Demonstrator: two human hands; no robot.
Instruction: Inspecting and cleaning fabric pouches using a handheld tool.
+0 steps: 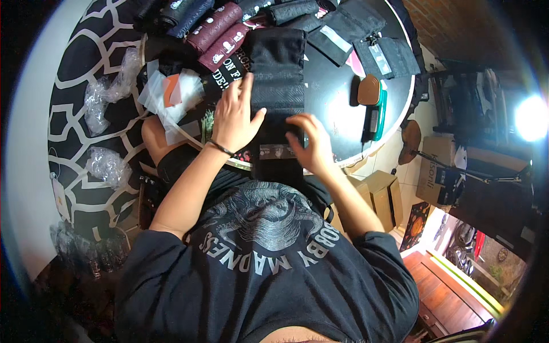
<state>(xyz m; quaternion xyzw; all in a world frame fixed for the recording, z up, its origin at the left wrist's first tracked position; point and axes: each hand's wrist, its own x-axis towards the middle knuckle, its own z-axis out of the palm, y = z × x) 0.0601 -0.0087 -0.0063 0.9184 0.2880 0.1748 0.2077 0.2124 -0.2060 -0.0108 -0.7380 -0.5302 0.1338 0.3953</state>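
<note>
A long black textured fabric piece (277,92) lies lengthwise in front of me on a round table. Its near end hangs past the table's edge toward my lap. A band bearing small writing (281,151) crosses it near that end. My left hand (236,113) rests along the fabric's left edge, fingers extended and thumb over the cloth. At the right edge, my right hand (312,143) is slightly blurred, its thumb and curved fingers apart above the fabric. Nothing is visibly gripped in either hand.
Maroon fabric rolls (223,45) and dark rolls (294,10) line the far side. Folded black pieces with labels (384,58) lie far right. A teal-and-black object with a brown top (374,107) stands right. Translucent sheets (171,96) sit left. Cardboard boxes (384,197) stand below the table.
</note>
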